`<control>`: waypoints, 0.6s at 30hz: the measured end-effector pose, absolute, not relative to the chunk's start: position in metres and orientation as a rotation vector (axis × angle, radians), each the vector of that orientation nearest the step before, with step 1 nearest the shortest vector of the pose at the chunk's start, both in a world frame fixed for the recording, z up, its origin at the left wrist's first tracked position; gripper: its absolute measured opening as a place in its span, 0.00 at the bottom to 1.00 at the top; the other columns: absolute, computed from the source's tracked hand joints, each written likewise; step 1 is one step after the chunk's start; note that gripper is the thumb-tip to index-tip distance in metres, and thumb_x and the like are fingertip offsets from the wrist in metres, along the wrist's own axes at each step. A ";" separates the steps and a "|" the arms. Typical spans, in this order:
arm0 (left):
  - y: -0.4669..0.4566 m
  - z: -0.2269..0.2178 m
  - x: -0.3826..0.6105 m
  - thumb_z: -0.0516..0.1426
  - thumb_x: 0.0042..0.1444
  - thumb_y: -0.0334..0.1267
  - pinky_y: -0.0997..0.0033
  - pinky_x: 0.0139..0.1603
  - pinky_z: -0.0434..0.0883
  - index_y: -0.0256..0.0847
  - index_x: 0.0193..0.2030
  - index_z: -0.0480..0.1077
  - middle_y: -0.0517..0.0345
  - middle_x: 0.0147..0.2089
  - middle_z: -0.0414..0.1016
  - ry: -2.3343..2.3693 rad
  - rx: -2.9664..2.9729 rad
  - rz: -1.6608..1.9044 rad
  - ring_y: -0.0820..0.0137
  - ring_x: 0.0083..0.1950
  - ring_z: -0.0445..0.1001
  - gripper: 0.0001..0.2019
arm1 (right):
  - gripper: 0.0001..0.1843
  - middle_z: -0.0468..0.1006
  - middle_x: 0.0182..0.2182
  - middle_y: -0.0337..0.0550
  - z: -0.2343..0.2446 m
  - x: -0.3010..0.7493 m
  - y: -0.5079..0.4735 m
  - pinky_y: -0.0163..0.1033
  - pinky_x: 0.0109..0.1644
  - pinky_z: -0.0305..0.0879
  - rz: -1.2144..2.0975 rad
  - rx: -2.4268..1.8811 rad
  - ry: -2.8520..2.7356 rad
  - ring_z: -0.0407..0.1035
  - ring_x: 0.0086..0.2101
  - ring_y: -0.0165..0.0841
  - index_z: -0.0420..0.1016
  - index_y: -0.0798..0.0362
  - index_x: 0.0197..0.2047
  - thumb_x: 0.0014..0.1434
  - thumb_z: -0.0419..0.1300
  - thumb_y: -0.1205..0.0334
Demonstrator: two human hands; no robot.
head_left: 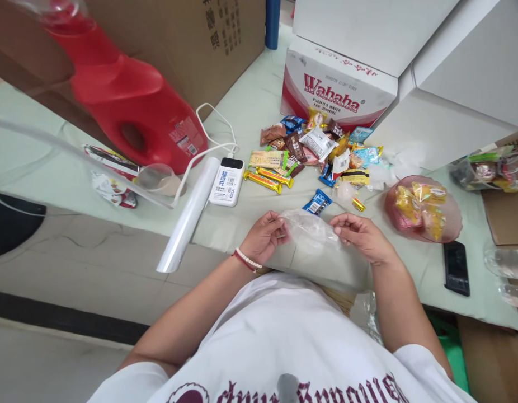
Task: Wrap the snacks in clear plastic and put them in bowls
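Observation:
A clear plastic bag is stretched between my two hands above the table's front edge. My left hand, with a white and red bracelet at its wrist, pinches the bag's left side. The opposite side is pinched by the fingers of my right hand. Just beyond the bag lies a blue snack packet. Farther back, a heap of wrapped snacks in several colours spreads over the table. To the right of my right hand stands a pink bowl holding yellow-wrapped snacks.
A white power bank with a cable lies beside a shiny roll on the left. Behind it stands a red jug. The Wahaha box backs the snack heap. A black phone lies near the bowl.

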State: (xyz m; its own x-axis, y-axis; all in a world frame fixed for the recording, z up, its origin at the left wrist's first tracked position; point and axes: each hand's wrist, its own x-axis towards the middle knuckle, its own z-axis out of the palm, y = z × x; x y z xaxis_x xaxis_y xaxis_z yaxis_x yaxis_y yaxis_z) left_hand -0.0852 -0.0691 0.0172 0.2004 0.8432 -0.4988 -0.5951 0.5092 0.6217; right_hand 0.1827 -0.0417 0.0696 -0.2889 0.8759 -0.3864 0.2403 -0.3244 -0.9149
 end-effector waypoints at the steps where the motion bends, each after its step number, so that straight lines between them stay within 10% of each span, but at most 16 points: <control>1: -0.068 0.017 -0.091 0.75 0.40 0.46 0.77 0.27 0.68 0.41 0.31 0.64 0.68 0.26 0.70 0.926 0.344 1.028 0.79 0.23 0.67 0.25 | 0.21 0.72 0.29 0.37 0.072 0.190 -0.041 0.35 0.29 0.56 1.626 -1.468 -1.409 0.59 0.26 0.26 0.80 0.52 0.40 0.50 0.74 0.47; 4: -0.065 0.018 -0.106 0.74 0.43 0.47 0.77 0.22 0.59 0.40 0.31 0.68 0.71 0.23 0.63 0.962 0.498 0.879 0.83 0.19 0.55 0.22 | 0.18 0.70 0.28 0.37 0.075 0.205 -0.041 0.35 0.29 0.54 1.497 -1.519 -1.414 0.57 0.25 0.26 0.80 0.52 0.37 0.53 0.73 0.46; 12: -0.059 0.021 -0.121 0.73 0.47 0.51 0.74 0.38 0.66 0.38 0.31 0.70 0.59 0.35 0.75 0.876 0.783 0.816 0.74 0.36 0.70 0.21 | 0.13 0.75 0.35 0.40 0.065 0.214 -0.025 0.38 0.43 0.64 1.053 -1.468 -1.593 0.67 0.37 0.33 0.78 0.50 0.38 0.59 0.68 0.49; 18: -0.059 0.005 -0.108 0.70 0.50 0.53 0.76 0.29 0.61 0.41 0.33 0.66 0.68 0.27 0.64 1.004 0.756 0.960 0.77 0.26 0.61 0.21 | 0.13 0.78 0.41 0.44 0.063 0.185 -0.035 0.42 0.47 0.68 0.612 -1.509 -1.645 0.71 0.41 0.36 0.79 0.49 0.45 0.67 0.61 0.49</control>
